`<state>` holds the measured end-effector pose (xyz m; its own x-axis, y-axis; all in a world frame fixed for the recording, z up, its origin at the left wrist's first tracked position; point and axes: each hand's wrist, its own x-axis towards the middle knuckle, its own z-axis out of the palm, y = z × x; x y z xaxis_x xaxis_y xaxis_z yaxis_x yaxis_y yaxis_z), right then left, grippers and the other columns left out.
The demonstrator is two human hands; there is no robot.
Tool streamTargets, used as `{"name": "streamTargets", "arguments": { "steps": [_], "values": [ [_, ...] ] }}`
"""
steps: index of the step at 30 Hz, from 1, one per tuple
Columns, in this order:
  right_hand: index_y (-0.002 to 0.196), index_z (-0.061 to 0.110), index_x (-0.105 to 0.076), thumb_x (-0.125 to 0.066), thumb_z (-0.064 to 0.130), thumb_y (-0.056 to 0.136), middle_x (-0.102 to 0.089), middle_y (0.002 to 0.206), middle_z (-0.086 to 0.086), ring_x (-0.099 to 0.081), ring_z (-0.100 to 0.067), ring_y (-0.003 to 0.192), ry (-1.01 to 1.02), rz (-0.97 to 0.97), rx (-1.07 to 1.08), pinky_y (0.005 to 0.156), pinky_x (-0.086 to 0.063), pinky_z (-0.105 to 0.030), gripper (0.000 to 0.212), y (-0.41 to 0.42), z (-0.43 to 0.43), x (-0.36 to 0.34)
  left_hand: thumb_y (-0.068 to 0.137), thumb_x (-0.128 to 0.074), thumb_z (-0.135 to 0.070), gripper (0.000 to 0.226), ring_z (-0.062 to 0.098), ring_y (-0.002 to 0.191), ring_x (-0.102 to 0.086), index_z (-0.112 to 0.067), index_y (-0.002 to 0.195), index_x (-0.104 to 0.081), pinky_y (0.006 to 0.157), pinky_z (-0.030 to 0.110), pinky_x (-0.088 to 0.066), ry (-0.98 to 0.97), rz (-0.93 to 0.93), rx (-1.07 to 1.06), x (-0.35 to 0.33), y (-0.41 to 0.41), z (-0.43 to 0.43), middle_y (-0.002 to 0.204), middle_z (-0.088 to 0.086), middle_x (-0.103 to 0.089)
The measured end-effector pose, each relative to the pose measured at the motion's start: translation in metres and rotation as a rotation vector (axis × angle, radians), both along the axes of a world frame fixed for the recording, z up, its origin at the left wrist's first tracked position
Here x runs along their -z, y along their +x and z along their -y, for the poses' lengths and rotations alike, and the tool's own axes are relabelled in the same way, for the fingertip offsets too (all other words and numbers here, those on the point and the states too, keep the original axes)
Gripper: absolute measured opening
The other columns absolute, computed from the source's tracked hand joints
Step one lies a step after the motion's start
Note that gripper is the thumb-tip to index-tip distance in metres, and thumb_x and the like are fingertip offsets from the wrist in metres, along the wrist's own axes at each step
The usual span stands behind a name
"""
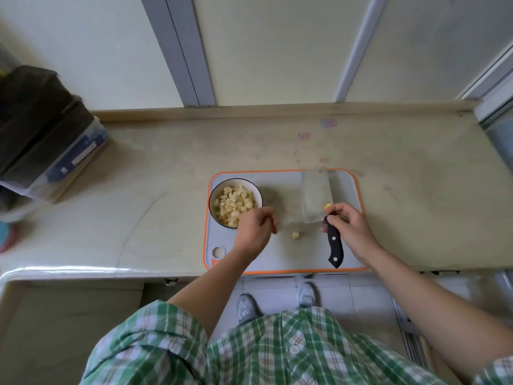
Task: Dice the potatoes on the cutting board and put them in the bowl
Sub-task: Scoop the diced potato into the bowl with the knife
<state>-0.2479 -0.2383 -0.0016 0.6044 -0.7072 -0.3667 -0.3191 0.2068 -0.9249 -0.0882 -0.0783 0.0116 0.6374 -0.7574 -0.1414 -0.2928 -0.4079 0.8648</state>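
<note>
Plaid shirt — right hand pinches one cleaver, left hand curled, hold unclear — one bowl, one loose potato cube.

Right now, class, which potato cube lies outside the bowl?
The lone cube, bare on the cutting board, just left of the cleaver handle. All the other cubes are heaped in the white bowl.

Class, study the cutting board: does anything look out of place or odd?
Yes. One potato cube lies alone on the cutting board, outside the bowl holding the other dice.
</note>
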Motion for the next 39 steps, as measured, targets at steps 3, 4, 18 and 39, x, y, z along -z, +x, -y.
{"name": "streamTargets", "arguments": {
  "steps": [3,4,18,39],
  "values": [
    [0.109,0.009,-0.048,-0.042,-0.014,0.091,-0.054,0.097,-0.013,-0.061,-0.018,0.063,-0.099,-0.089,0.021,0.06,-0.052,-0.017,0.03,-0.013,0.001,0.012,0.086,-0.043,-0.01,0.023,0.015,0.082,-0.057,-0.019,0.086,-0.064,0.07,0.026,-0.041,0.022,0.089,0.132,0.019,-0.017,0.002,0.085,-0.005,-0.062],
    [0.116,0.011,-0.048,-0.042,-0.013,0.091,-0.054,0.097,-0.013,-0.058,-0.018,0.06,-0.129,-0.129,0.022,0.057,-0.048,-0.015,0.035,-0.019,0.001,0.015,0.089,-0.042,-0.015,0.024,0.016,0.092,-0.056,-0.016,0.098,-0.064,0.077,0.025,-0.04,0.025,0.144,0.146,0.028,-0.021,0.001,0.097,-0.001,-0.061],
    [0.13,0.016,-0.054,-0.057,0.003,0.092,-0.056,0.1,0.003,-0.052,-0.007,0.078,-0.376,-0.19,-0.07,0.077,-0.045,-0.031,0.04,-0.05,-0.052,0.064,0.095,-0.003,-0.051,0.073,0.006,0.143,0.013,-0.006,0.152,-0.004,0.117,0.026,0.015,0.238,0.12,0.076,0.078,-0.049,-0.008,0.161,0.01,-0.001],
    [0.126,0.01,-0.054,-0.054,0.0,0.095,-0.052,0.093,-0.012,-0.051,-0.012,0.05,-0.045,-0.015,0.029,0.045,-0.039,-0.022,0.032,-0.003,-0.031,-0.006,0.101,-0.014,-0.045,0.057,0.015,0.149,0.007,-0.022,0.153,-0.021,0.12,0.041,0.003,-0.115,0.324,0.213,0.021,-0.027,0.022,0.162,0.003,-0.001]
  ]
}}
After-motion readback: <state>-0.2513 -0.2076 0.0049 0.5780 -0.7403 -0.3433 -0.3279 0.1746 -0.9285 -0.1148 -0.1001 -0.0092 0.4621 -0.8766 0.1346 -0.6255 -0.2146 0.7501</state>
